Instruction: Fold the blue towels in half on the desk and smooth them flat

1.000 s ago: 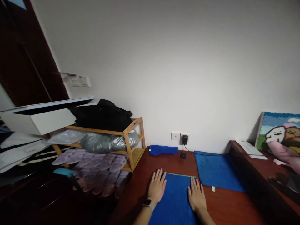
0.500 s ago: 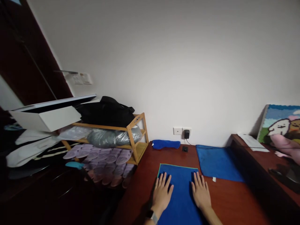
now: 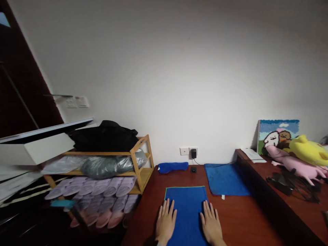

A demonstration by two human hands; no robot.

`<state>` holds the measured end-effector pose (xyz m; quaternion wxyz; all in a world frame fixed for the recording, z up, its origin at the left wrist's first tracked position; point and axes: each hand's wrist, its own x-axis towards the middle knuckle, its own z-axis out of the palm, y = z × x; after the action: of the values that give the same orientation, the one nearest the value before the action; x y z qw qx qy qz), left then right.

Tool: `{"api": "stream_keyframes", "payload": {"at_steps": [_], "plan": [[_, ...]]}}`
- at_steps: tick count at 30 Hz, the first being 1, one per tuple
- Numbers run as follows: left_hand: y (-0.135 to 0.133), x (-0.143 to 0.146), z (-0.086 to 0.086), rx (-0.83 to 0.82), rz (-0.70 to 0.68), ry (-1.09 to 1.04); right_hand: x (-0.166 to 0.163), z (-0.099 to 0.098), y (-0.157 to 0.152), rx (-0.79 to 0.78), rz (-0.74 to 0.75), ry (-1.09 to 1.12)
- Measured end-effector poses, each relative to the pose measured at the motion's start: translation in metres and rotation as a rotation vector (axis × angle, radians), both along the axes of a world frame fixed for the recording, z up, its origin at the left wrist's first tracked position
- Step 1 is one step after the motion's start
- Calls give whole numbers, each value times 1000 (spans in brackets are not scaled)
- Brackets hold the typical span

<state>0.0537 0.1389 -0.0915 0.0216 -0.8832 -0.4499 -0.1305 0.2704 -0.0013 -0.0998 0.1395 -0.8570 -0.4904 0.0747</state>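
A blue towel (image 3: 186, 212) with a green far edge lies flat on the reddish wooden table (image 3: 238, 222) in front of me. My left hand (image 3: 166, 223) rests flat on the towel's left edge, fingers stretched out. My right hand (image 3: 210, 225) lies flat on the towel's right side, fingers apart too. Neither hand holds anything. A second blue towel (image 3: 225, 179) is spread farther right, and a rolled blue cloth (image 3: 173, 167) lies near the wall.
A wooden rack (image 3: 137, 160) at the left carries a black bag (image 3: 105, 136), a plastic-wrapped bundle and rows of purple slippers (image 3: 102, 191). A charger (image 3: 194, 153) is plugged into the wall socket. Plush toys (image 3: 299, 157), a picture and cables sit on the raised right ledge.
Both hands have slid back toward me along the towel, uncovering more of its far end. The view has swung right, showing more of the ledge and plush toys.
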Motion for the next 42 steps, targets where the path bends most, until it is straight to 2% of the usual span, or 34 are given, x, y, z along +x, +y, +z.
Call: {"api": "stream_keyframes", "payload": {"at_steps": [2,5,8,11,16,18,20,26,28,31,35,42], "plan": [[-27,16,-8,73,-96,-73,-5,-12,-12,19,-10,4],[-71,50,-19,44,-252,-116,-11,-24,-27,-6,17,-17],[-89,64,-18,-55,-254,-108,-15,-21,-36,-35,34,-46],[-77,37,-6,-133,-159,-49,-19,-13,-38,-80,0,-54],[-52,-46,7,-163,64,47,-24,-7,-41,-117,-34,-76],[-49,-63,6,-166,90,64,-25,-7,-43,-131,-36,-74],[-46,-68,3,-157,96,71,-26,-7,-46,-149,-37,-70],[-36,-59,-7,-58,74,61,-33,-11,-55,-120,-12,-69],[-39,-47,-7,13,53,19,-35,-13,-54,-110,-21,-77],[-50,-17,-7,67,-61,-47,-36,-17,-51,-100,-28,-85],[-56,19,-10,-45,-113,-59,-33,-25,-48,-78,-25,-113],[-24,28,-10,-157,-100,-39,-27,-31,-23,2,-11,-113]]}}
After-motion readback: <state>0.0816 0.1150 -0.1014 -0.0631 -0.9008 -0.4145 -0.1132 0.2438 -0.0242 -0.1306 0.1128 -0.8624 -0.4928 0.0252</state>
